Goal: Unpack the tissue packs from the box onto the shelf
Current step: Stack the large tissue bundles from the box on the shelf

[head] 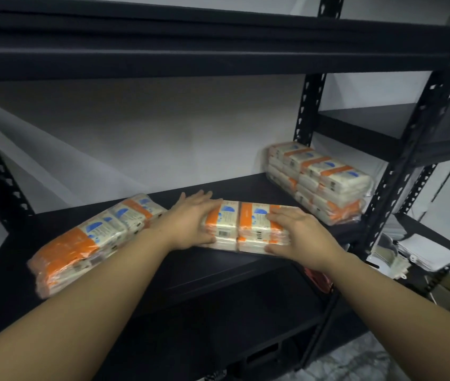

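On the shelf: we see a black board [218, 188] in a black metal rack, with a pale wall behind it and another black board overhead.
Room: to the right stands a second rack [422, 127] with papers [422, 251] on a lower level; the floor at bottom right looks pale and mottled.
Middle pack: an orange-and-white tissue bundle [245, 226] lies on the board near its front edge, between our two hands.
Left hand: our left hand [190, 224] presses against the bundle's left end, fingers spread over its top and thumb at its lower front; it is open against the wrap, not closed around it.
Right hand: our right hand [298, 235] lies on the bundle's right end, fingers spread flat on top, thumb low on the front face.
Left pack: a long bundle [94, 240] lies aslant at the left, one end over the front edge.
Right stack: more packs [325, 182] sit stacked at the back right corner, against the upright.
Box: we cannot see it.
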Demonstrator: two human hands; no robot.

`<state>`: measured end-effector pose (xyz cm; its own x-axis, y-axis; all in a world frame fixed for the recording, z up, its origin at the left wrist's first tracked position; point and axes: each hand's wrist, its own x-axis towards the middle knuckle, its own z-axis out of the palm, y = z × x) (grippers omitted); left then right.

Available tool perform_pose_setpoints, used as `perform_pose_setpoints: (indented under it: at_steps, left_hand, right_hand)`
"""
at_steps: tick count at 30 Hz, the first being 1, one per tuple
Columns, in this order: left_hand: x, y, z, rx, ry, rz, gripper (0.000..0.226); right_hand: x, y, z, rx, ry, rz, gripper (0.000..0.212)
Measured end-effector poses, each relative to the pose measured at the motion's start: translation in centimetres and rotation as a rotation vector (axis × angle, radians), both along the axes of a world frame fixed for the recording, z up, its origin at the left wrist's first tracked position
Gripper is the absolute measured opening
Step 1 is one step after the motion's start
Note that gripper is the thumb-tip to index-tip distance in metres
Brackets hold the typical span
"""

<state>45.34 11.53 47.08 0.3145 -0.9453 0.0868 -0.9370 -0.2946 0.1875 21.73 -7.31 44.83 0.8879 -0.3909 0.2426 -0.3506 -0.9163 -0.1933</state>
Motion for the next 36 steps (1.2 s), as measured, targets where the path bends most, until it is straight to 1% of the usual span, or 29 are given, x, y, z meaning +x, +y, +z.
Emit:
perform_pose_setpoints:
  at_steps: [2, 4, 8, 10, 12, 13, 14, 18, 21, 24, 26, 29, 32, 34, 36]
  left_hand:
    - [0.0, -0.3, 0.1, 0.004, 0.051, 0.033, 0.084]
    - [0.1, -0.2, 0.0, -0.017, 0.043, 0.044, 0.078]
    - [0.2, 0.0, -0.3, -0.036, 0.018, 0.026, 0.076]
    - [0.3, 0.1, -0.3, -0.02, 0.044, 0.005, 0.084]
    - [0.0, 0.2, -0.3, 0.016, 0.067, -0.021, 0.091]
    - [-0.3, 0.2, -0.2, 0.025, 0.057, -0.027, 0.091]
    - [-0.7, 0.2, -0.1, 0.02, 0.035, -0.026, 0.088]
    - [-1.7, 0.3, 0.5, -0.027, -0.05, -0.002, 0.076]
    - [-1.3, 0.7, 0.2, -0.034, -0.045, 0.005, 0.074]
    - [-0.8, 1.2, -0.1, -0.064, 0.025, 0.048, 0.072]
    - [-0.4, 1.8, -0.3, -0.076, 0.069, 0.069, 0.071]
    - [0.2, 3.0, -1.1, -0.097, 0.058, 0.062, 0.069]
    - [0.5, 3.9, -1.7, -0.128, 0.041, 0.139, 0.066]
    - [0.5, 4.1, -2.0, -0.132, 0.068, 0.212, 0.064]
    - [0.4, 4.1, -2.2, -0.125, 0.106, 0.272, 0.063]
  right_hand:
    - [0.0, -0.5, -0.2, -0.022, -0.016, 0.023, 0.076]
    - [0.1, -0.9, -0.2, -0.036, -0.036, 0.041, 0.07]
    - [0.8, -0.6, 0.1, -0.064, -0.029, 0.067, 0.064]
    - [1.3, -0.2, 0.3, -0.066, -0.008, 0.076, 0.073]
    - [1.9, 0.3, 0.5, -0.054, 0.025, 0.08, 0.089]
    - [2.2, 0.5, 0.5, -0.056, 0.043, 0.074, 0.093]
    - [2.5, 0.7, 0.5, -0.068, 0.059, 0.065, 0.093]
    - [2.8, 1.0, 0.2, -0.115, 0.046, 0.028, 0.076]
    - [2.7, 1.3, -0.2, -0.107, 0.01, 0.013, 0.066]
    - [2.5, 1.5, -0.4, -0.067, -0.045, -0.007, 0.059]
    - [1.9, 1.5, -0.6, -0.017, -0.058, -0.018, 0.062]
    - [0.6, 1.5, -1.7, 0.018, -0.102, -0.039, 0.063]
    - [-0.7, 1.9, -2.5, 0.161, -0.23, -0.132, 0.059]
    - [-1.3, 2.2, -2.8, 0.199, -0.267, -0.179, 0.062]
    - [-1.7, 2.3, -3.0, 0.215, -0.264, -0.221, 0.069]
